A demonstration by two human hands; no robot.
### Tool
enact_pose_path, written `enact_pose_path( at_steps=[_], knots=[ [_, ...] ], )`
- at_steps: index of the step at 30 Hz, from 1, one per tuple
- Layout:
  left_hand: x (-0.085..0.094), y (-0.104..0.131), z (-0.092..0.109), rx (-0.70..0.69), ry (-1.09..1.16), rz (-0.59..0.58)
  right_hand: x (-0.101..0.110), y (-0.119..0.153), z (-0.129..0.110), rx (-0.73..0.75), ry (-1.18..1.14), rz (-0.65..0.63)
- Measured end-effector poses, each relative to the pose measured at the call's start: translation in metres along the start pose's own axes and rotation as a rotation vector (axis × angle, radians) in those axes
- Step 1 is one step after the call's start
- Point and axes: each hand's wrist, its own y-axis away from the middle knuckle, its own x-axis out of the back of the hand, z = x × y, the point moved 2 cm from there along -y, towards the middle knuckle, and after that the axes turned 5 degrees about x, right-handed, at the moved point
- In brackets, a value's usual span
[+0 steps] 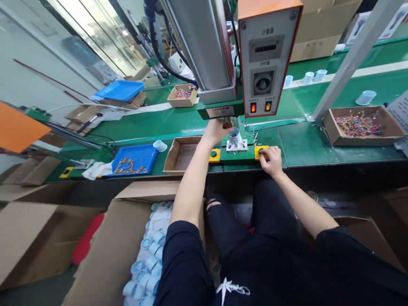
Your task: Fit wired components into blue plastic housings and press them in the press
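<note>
Left hand (217, 132), half-curled at one cup (235, 137) — hold unclear; right hand (272, 161), loosely half-open, touches one button box (256, 150) — four pale cups (308, 77) beyond.

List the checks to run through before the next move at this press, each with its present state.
1. Left hand clear of the press head: not ok; its fingers are below it, by the cup.
2. Cup upright on the metal fixture: ok.
3. Cup fully seated: cannot tell; too small here.
4. Right hand at the right yellow button box: ok.
5. Rocker switches lit on the control box: ok.
6. Counter reading: cannot tell; digits unreadable.
</note>
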Motion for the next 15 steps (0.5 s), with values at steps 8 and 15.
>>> enact_pose_path(
  at_steps=[8,15],
  knots=[
    [-0.010,0.000,0.007,0.016,0.040,-0.052,0.001,0.000,0.000,0.000,-0.007,0.001],
    [-0.011,-0.002,0.006,0.036,-0.005,-0.033,0.001,0.000,0.000,0.002,-0.008,0.008]
  ],
)
